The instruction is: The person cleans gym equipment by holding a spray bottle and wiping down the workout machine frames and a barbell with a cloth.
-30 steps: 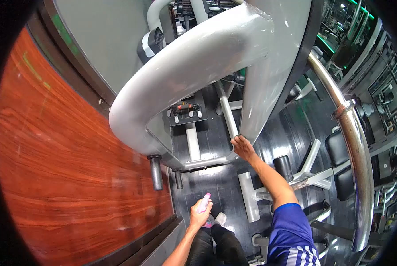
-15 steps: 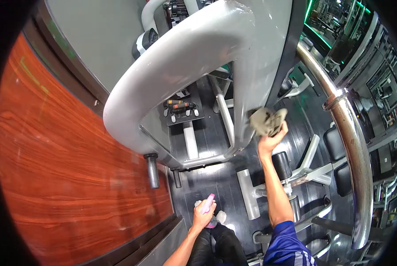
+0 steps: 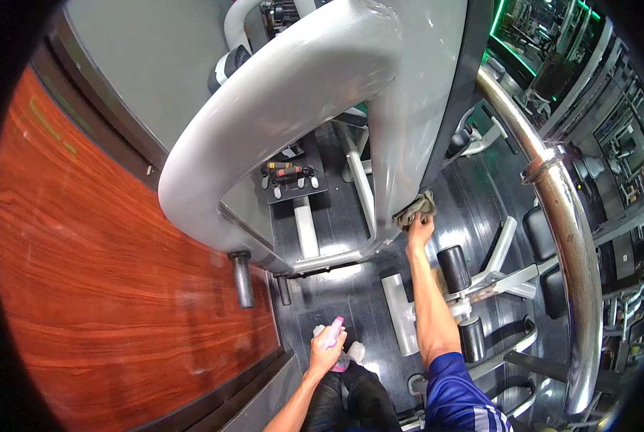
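My right hand [image 3: 420, 232] is closed on a grey-green cloth [image 3: 417, 209], which lies against the lower right side of a large silver machine frame [image 3: 279, 93]. Low in front of my body, my left hand [image 3: 325, 353] is wrapped round a spray bottle [image 3: 333, 333] with a pink and white top. Most of the bottle is hidden behind the fingers.
A reddish wood panel [image 3: 135, 288] runs along the left. Push-up handles [image 3: 286, 173] rest on a dark plate inside the frame. A bench with black rollers [image 3: 454, 268] stands right of my forearm, and a curved chrome bar [image 3: 570, 245] is farther right.
The cloth, hidden at first, came into view away from the frame and is now back against its lower right side with my right hand. My left hand keeps its hold on the bottle.
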`<act>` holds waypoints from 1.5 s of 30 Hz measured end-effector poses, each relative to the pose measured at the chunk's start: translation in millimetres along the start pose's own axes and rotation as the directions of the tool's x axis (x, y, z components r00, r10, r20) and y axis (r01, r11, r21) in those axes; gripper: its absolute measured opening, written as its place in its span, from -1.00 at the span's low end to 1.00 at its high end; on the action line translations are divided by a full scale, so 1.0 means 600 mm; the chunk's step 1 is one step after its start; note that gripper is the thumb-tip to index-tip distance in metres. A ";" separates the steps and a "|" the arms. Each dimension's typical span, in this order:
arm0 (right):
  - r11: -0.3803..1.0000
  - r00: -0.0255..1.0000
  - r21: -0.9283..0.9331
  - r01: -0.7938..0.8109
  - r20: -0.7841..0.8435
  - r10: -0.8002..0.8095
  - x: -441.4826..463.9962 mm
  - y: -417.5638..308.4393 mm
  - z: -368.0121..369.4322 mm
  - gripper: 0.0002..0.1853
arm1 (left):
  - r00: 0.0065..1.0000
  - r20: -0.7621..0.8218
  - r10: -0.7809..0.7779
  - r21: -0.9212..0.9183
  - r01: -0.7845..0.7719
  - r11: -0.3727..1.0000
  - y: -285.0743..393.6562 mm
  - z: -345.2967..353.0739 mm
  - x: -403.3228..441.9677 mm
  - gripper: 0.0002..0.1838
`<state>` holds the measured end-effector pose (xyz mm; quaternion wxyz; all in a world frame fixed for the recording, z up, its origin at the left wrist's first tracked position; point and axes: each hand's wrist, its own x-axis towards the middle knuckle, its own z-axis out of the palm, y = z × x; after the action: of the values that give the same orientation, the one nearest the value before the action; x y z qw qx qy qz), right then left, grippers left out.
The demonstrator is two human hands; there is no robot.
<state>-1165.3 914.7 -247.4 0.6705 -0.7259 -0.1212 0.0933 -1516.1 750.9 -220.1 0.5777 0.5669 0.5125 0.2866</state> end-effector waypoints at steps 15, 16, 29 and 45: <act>0.925 0.970 0.297 -0.239 0.025 0.242 -0.060 0.135 0.045 -0.67 | 0.992 -0.124 0.024 0.018 -0.022 1.000 0.012 -0.034 0.003 -0.82; 0.756 0.823 0.332 -0.565 0.155 0.547 -0.064 0.143 0.051 -0.64 | 0.991 -0.131 0.031 0.030 -0.027 0.999 0.006 -0.037 0.001 -0.81; 0.488 0.754 0.646 -0.588 0.218 0.620 -0.109 -0.041 0.076 -0.64 | 0.990 -0.139 0.030 0.037 -0.025 0.999 0.035 -0.064 -0.017 -0.83; 0.623 0.841 0.665 -0.412 0.540 -0.020 -0.164 -0.387 -0.116 -0.50 | 0.981 0.043 0.190 -0.063 -0.187 0.980 0.189 -0.033 -0.079 -0.79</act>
<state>-1250.0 835.2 -13.1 0.8410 -0.3355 -0.1562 0.3946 -1520.7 736.4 -96.7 0.5766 0.6026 0.4337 0.3411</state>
